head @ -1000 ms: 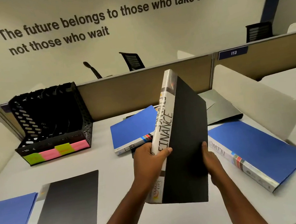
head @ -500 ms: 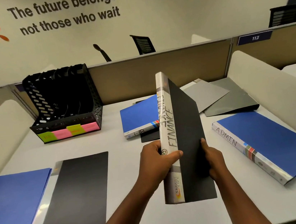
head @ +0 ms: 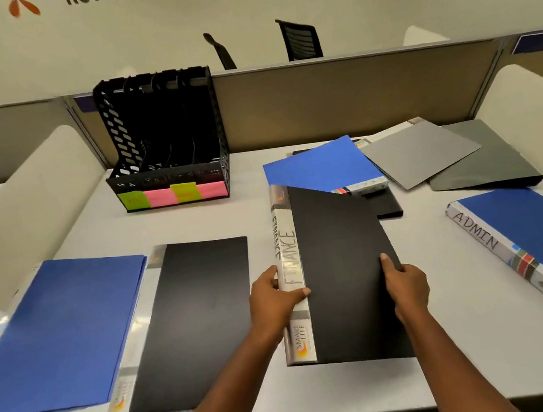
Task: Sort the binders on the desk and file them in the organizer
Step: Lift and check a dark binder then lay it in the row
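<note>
L hand (head: pixel 276 303) grips blk FINANCE binder (head: pixel 340 266) at spine (silver, hand-lettered), R hand (head: pixel 406 286) pinches cover edge

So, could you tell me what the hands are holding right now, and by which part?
The black FINANCE binder: the left hand grips its spine, thumb across the label, and the right hand holds the cover's opposite edge.

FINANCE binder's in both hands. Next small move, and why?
Probably lift the FINANCE binder, left hand on its spine, right hand on its cover, toward the black organizer at far left. Its slots look empty; the sticky labels on its front are unreadable.
</note>
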`<state>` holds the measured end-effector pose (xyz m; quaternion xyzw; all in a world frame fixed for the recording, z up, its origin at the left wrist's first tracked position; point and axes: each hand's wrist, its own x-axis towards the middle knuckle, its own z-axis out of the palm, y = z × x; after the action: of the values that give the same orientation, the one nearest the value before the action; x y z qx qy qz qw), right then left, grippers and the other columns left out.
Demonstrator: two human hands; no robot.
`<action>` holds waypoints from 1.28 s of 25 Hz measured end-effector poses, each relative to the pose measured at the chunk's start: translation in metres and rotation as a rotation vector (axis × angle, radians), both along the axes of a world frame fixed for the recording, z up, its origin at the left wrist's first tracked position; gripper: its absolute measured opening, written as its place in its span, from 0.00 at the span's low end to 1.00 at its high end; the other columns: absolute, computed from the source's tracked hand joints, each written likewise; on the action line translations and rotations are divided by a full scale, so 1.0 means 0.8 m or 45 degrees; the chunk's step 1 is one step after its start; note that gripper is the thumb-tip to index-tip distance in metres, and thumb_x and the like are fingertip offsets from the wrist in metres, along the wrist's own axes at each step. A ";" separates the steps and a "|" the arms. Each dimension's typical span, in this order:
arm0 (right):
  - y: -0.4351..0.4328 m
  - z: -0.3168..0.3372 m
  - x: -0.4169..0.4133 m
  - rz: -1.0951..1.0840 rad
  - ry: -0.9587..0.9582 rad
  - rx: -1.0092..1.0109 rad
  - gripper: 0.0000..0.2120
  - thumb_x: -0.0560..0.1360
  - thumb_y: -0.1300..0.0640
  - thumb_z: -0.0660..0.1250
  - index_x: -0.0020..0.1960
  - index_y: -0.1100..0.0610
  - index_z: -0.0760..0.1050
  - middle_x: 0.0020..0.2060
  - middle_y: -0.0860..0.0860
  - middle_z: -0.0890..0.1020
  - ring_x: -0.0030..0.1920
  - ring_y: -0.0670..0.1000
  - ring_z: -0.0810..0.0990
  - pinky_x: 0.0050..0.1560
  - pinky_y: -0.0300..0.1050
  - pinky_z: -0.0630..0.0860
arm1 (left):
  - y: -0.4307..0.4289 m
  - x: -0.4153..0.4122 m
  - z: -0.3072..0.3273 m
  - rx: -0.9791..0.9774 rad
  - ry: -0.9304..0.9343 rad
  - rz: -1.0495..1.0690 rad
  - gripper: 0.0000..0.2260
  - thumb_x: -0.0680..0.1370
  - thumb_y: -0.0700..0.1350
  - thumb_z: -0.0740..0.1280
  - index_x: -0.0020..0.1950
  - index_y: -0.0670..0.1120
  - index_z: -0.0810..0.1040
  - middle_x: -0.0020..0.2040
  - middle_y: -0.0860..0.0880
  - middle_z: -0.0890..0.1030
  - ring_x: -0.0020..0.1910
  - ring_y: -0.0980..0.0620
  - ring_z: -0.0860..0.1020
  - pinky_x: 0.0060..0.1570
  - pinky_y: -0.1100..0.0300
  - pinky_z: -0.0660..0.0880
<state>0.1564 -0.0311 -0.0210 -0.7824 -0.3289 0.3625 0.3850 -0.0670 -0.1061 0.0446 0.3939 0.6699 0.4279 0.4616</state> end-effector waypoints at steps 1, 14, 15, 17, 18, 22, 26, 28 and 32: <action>-0.004 -0.004 -0.008 0.010 -0.033 -0.014 0.24 0.75 0.39 0.63 0.44 0.61 0.76 0.40 0.55 0.79 0.40 0.56 0.77 0.38 0.46 0.70 | -0.003 -0.011 -0.010 -0.044 0.017 -0.016 0.28 0.69 0.41 0.76 0.67 0.49 0.71 0.60 0.47 0.80 0.52 0.47 0.81 0.49 0.48 0.81; -0.043 -0.042 -0.065 0.011 -0.240 -0.084 0.19 0.78 0.50 0.64 0.59 0.63 0.74 0.55 0.60 0.80 0.55 0.62 0.77 0.55 0.54 0.75 | -0.012 -0.073 -0.068 -0.225 0.326 -0.201 0.25 0.66 0.41 0.78 0.60 0.45 0.75 0.57 0.48 0.80 0.46 0.54 0.78 0.26 0.73 0.72; -0.043 -0.042 -0.068 0.020 -0.259 -0.086 0.19 0.78 0.50 0.64 0.60 0.64 0.74 0.55 0.60 0.79 0.55 0.62 0.77 0.56 0.54 0.75 | -0.010 -0.074 -0.068 -0.233 0.346 -0.224 0.25 0.66 0.40 0.78 0.60 0.45 0.75 0.57 0.47 0.80 0.45 0.54 0.78 0.25 0.73 0.72; -0.044 -0.042 -0.072 0.028 -0.310 -0.082 0.19 0.77 0.52 0.65 0.61 0.65 0.74 0.56 0.62 0.78 0.55 0.63 0.77 0.58 0.55 0.75 | -0.007 -0.078 -0.071 -0.253 0.383 -0.284 0.25 0.65 0.40 0.78 0.60 0.44 0.75 0.57 0.46 0.80 0.47 0.52 0.79 0.30 0.69 0.76; -0.046 -0.043 -0.073 0.024 -0.333 -0.079 0.19 0.77 0.53 0.66 0.61 0.65 0.74 0.56 0.62 0.76 0.55 0.63 0.77 0.58 0.55 0.75 | -0.007 -0.079 -0.073 -0.254 0.404 -0.305 0.25 0.65 0.40 0.78 0.60 0.43 0.75 0.58 0.46 0.80 0.49 0.50 0.80 0.35 0.64 0.79; -0.050 -0.041 -0.082 -0.002 -0.424 -0.089 0.19 0.76 0.55 0.67 0.62 0.66 0.73 0.59 0.63 0.73 0.55 0.64 0.76 0.59 0.55 0.73 | -0.004 -0.081 -0.079 -0.171 0.423 -0.305 0.27 0.67 0.40 0.77 0.64 0.45 0.74 0.62 0.46 0.78 0.57 0.46 0.78 0.46 0.62 0.78; -0.054 -0.042 -0.090 0.031 -0.559 -0.089 0.18 0.77 0.54 0.66 0.61 0.66 0.74 0.57 0.63 0.73 0.54 0.64 0.76 0.58 0.54 0.74 | 0.004 -0.082 -0.077 -0.207 0.469 -0.312 0.27 0.66 0.42 0.78 0.63 0.42 0.75 0.62 0.44 0.78 0.57 0.45 0.78 0.50 0.58 0.78; -0.056 -0.044 -0.092 0.044 -0.636 -0.114 0.18 0.78 0.54 0.65 0.60 0.66 0.74 0.56 0.63 0.73 0.54 0.63 0.76 0.57 0.54 0.74 | 0.005 -0.082 -0.078 -0.259 0.545 -0.347 0.28 0.66 0.43 0.78 0.64 0.41 0.75 0.61 0.43 0.78 0.56 0.45 0.78 0.51 0.57 0.78; -0.058 -0.048 -0.098 0.087 -0.781 -0.194 0.18 0.79 0.51 0.63 0.62 0.62 0.74 0.58 0.60 0.73 0.58 0.60 0.73 0.57 0.55 0.70 | 0.002 -0.081 -0.079 -0.328 0.669 -0.364 0.28 0.67 0.45 0.78 0.65 0.41 0.74 0.60 0.43 0.77 0.56 0.46 0.78 0.50 0.59 0.77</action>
<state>0.0781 -0.0772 -0.0597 -0.8703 -0.4277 0.1459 0.1956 -0.1322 -0.1048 -0.0188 0.5192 0.7526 0.1543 0.3745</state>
